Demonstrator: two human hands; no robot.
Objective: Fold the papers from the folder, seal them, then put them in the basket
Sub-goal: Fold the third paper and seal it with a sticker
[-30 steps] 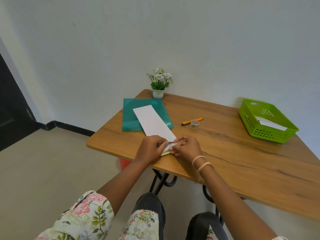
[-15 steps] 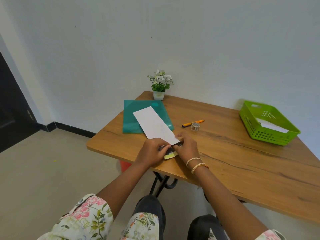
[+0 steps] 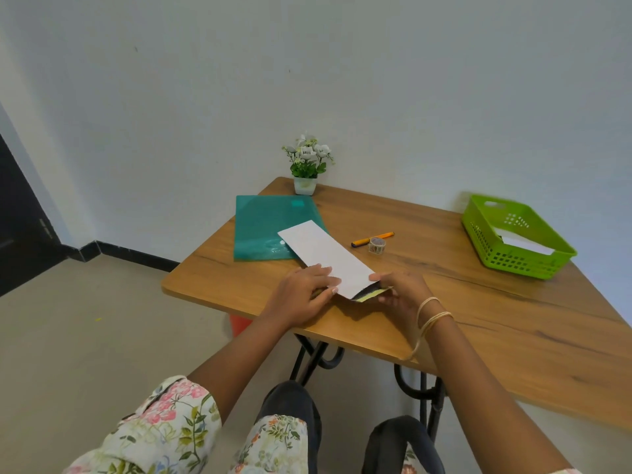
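At table's near edge | folded paper [image 3: 326, 256] between hands | left hand [image 3: 302, 294] presses flat | right hand [image 3: 402, 292] pinches corner

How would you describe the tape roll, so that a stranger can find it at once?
Look at the wooden table, between the teal folder and the green basket. There an orange pen lies, and the tape roll sits right against its near side. It is the only small round ring there, patterned and hollow in the middle.

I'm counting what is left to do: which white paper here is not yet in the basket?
The long white folded paper under both hands at the wooden table's near edge, overlapping the teal folder. The other white paper already lies inside the green plastic basket.
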